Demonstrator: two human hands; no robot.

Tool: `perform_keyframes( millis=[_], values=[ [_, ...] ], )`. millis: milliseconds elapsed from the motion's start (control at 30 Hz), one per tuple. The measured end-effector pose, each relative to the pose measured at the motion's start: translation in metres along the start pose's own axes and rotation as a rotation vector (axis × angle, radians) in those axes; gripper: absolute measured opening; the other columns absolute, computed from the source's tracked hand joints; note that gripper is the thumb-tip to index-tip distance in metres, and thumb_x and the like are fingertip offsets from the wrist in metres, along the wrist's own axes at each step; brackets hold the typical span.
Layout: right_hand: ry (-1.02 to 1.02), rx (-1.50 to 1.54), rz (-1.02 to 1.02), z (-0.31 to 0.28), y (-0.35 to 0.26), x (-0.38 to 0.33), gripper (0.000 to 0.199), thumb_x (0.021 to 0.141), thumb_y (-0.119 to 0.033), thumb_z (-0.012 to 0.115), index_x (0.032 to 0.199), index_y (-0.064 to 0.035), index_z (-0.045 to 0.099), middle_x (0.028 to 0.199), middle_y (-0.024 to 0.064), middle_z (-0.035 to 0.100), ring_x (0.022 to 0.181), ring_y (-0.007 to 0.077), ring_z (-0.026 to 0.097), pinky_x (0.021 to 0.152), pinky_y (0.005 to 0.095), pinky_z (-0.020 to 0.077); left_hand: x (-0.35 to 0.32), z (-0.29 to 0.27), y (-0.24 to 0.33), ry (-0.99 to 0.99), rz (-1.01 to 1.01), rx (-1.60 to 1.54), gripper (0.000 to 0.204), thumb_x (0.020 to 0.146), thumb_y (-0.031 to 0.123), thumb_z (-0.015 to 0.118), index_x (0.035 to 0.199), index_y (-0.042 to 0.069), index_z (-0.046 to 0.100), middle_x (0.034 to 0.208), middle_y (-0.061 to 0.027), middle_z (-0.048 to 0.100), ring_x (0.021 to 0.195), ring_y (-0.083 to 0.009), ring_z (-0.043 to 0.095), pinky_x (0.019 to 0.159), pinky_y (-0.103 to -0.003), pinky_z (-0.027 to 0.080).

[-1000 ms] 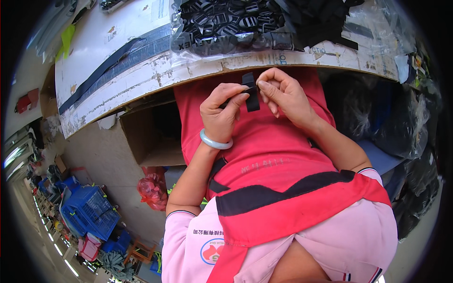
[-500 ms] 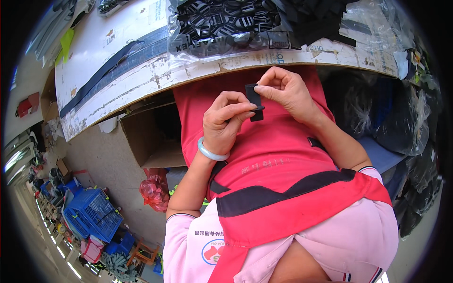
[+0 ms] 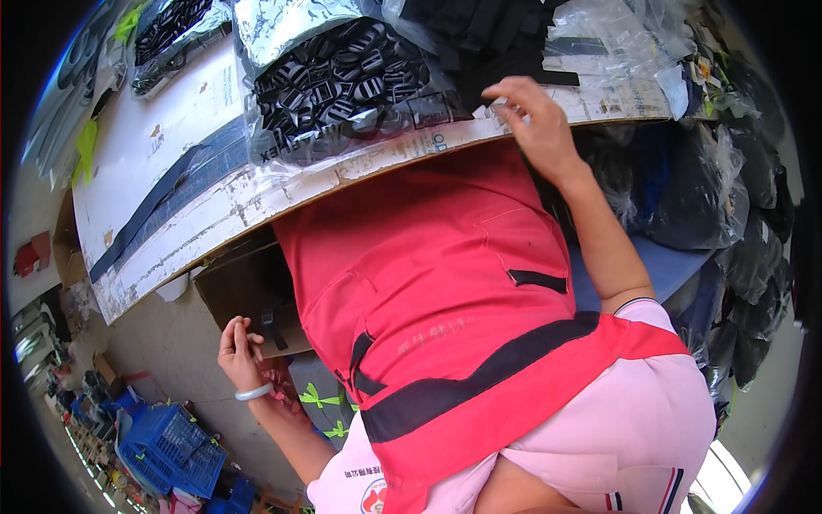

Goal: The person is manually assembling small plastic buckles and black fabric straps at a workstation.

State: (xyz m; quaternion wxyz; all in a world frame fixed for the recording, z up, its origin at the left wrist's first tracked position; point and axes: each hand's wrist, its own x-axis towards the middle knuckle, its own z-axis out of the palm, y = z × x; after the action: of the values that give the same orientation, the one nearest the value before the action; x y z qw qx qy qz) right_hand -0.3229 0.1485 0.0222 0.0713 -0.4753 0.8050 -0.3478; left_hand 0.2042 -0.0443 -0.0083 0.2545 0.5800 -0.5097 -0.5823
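Observation:
My left hand (image 3: 241, 353) is down at the left beside an open cardboard box (image 3: 241, 287), its fingers loosely apart and holding nothing. A short black strap with a buckle (image 3: 273, 329) is at the box's opening, just right of those fingers and apart from them. My right hand (image 3: 539, 128) is over the table's front edge, thumb and forefinger apart with nothing visible between them. Close ahead of it lies a heap of black webbing strips (image 3: 492, 43). A clear plastic bag of black buckles (image 3: 342, 81) rests on the table to its left.
The worn white tabletop (image 3: 171, 141) carries a long black strip (image 3: 145, 210) and another bag of black parts (image 3: 175, 34). Stuffed dark bags (image 3: 698, 201) crowd the right side. On the floor at left stand a blue plastic crate (image 3: 171, 450) and other goods.
The black strap piece has left my hands and is now at the box. My left hand has swung down and left; my right hand has moved up to the table edge by the strips.

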Motion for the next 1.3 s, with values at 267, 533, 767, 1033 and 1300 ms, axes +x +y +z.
perform_keyframes(
  millis=[267,533,767,1033,1300],
  values=[
    [-0.147,-0.002,0.129,-0.007,0.039,0.0,0.034,0.082,-0.015,0.07,0.116,-0.0103,0.062,0.117,0.0061,0.055,0.095,0.0244,0.059,0.085,0.0355,0.0482,0.011,0.132,0.009,-0.436,-0.213,-0.9,0.046,0.075,-0.017,0.05,0.119,-0.006,0.055,0.131,-0.017,0.054,0.129,-0.0299,0.047,0.115,-0.041,0.034],
    [-0.014,-0.135,-0.222,0.004,0.039,-0.029,0.033,0.075,-0.014,0.076,0.107,-0.011,0.071,0.119,0.0041,0.062,0.109,0.0243,0.052,0.094,0.0332,0.0434,0.0,0.206,0.04,-0.771,-0.192,-0.717,0.051,0.069,-0.017,0.052,0.119,-0.006,0.058,0.136,-0.0159,0.05,0.13,-0.0336,0.047,0.113,-0.042,0.038],
    [0.112,0.134,-0.139,0.016,0.041,-0.027,0.013,0.083,-0.004,0.069,0.096,-0.0053,0.071,0.1,0.0066,0.069,0.088,0.0207,0.063,0.08,0.0285,0.0493,-0.009,0.235,0.046,-0.889,-0.22,-0.752,0.05,0.076,-0.015,0.052,0.125,-0.006,0.055,0.133,-0.016,0.053,0.128,-0.0327,0.05,0.112,-0.043,0.039],
    [0.514,0.211,-0.242,-0.02,0.001,0.025,0.021,0.091,-0.009,0.067,0.111,-0.0118,0.071,0.081,-0.0017,0.068,0.06,0.0046,0.055,0.056,0.0174,0.0434,-0.016,0.245,0.049,-0.784,-0.086,-0.463,0.027,0.098,0.002,0.049,0.124,-0.004,0.056,0.106,-0.0166,0.065,0.096,-0.0257,0.068,0.081,-0.032,0.059],
    [-0.134,0.47,-0.036,0.011,-0.088,-0.012,0.015,0.093,-0.007,0.063,0.107,-0.0054,0.068,0.079,-0.0016,0.064,0.061,0.0034,0.051,0.054,0.0175,0.0421,-0.013,0.245,0.045,-0.707,-0.089,-0.411,0.02,0.096,0.012,0.059,0.103,-0.005,0.067,0.098,-0.0134,0.066,0.079,-0.0196,0.068,0.068,-0.03,0.059]
  ],
)
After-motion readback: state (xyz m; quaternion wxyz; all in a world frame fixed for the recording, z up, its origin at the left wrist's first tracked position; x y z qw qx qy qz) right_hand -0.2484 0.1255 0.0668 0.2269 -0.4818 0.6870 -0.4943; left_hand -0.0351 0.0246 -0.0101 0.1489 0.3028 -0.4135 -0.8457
